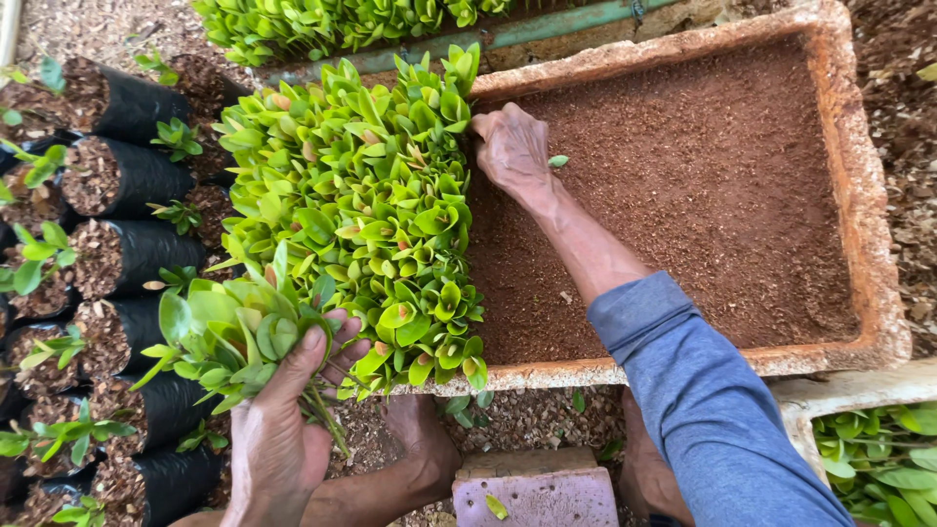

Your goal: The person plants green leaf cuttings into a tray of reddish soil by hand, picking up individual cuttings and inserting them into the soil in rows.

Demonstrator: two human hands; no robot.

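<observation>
My left hand [278,420] is closed around a bunch of small green seedlings [229,337], their stems running down through my fingers. My right hand [512,146], in a blue sleeve, reaches into a long tray [849,176] of reddish-brown soil and rests at the edge of a dense patch of seedlings [361,185] standing in the tray's left part. Its fingers press down among the plants and the soil; whether they grip a stem is hidden. One loose leaf [557,161] lies beside that hand.
Black grow bags [137,176] filled with coarse soil, each with a small seedling, line the left side. Another tray of seedlings [883,464] shows at the lower right. A pale block [537,488] sits between my feet. More green seedlings [322,20] stand along the top.
</observation>
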